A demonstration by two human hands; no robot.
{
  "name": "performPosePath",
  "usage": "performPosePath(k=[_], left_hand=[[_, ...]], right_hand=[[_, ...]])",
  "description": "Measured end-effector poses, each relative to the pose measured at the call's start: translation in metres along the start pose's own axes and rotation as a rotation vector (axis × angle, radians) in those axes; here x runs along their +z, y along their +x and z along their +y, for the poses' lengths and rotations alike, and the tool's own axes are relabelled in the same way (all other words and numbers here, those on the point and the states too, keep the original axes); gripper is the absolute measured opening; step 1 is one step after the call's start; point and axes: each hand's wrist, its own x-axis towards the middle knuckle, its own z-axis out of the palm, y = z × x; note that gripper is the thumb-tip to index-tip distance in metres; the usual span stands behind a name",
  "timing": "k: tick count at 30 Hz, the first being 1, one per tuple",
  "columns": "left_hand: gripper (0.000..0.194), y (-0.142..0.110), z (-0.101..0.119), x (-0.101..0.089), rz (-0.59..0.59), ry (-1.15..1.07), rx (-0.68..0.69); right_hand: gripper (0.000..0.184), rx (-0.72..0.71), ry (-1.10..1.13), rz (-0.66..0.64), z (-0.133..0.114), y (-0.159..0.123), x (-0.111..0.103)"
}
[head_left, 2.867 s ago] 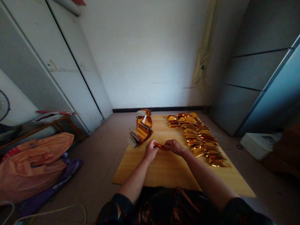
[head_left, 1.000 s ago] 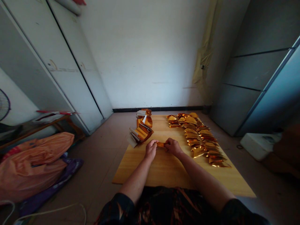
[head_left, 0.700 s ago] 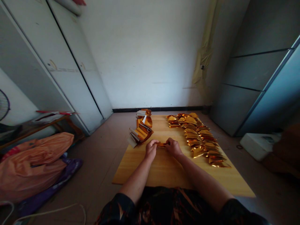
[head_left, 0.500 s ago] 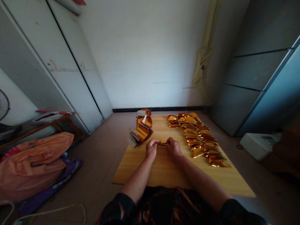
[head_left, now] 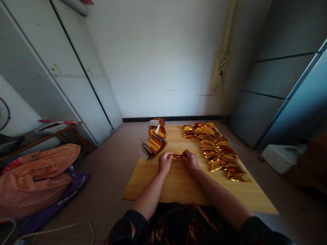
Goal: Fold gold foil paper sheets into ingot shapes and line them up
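Room: white wardrobe along the left, grey metal cabinet along the right, white wall ahead.
Floor, left of board: orange plastic bag, lying on a purple bag.
Work surface: wooden board flat on the tiled floor, its near edge by the person's lap.
Right side of board: folded gold foil pieces in rough overlapping rows, running toward the far edge.
Left side of board: curled stack of gold foil sheets at the left edge, toward the far end.
Left hand: narrow pinch on the strip's left end.
Right hand: narrow pinch on the strip's right end.
Foil strip: small, folded, held level between both hands, above the board's middle.
Clearance: left hand near stack, right hand near rows; neither touching.
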Motion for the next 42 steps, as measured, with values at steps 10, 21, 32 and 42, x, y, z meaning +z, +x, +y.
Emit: performPosePath(k=[10, 21, 32, 42], left_hand=[[0.022, 0.003, 0.004, 0.003, -0.062, 0.096, 0.014], [0.025, 0.000, 0.018, -0.013, -0.173, 0.767, 0.287], [0.029, 0.000, 0.013, -0.012, -0.195, 0.805, 0.343], [0.024, -0.001, 0.016, -0.011, -0.234, 0.856, 0.340]], right_hand=[[0.010, -0.061, -0.155, -0.022, 0.004, 0.002, -0.004], [0.014, -0.150, -0.625, -0.239, -0.008, -0.004, -0.019], [0.015, -0.276, -0.674, -0.293, -0.007, -0.005, -0.029], [0.017, -0.278, -0.624, -0.253, 0.001, -0.003, -0.026]])
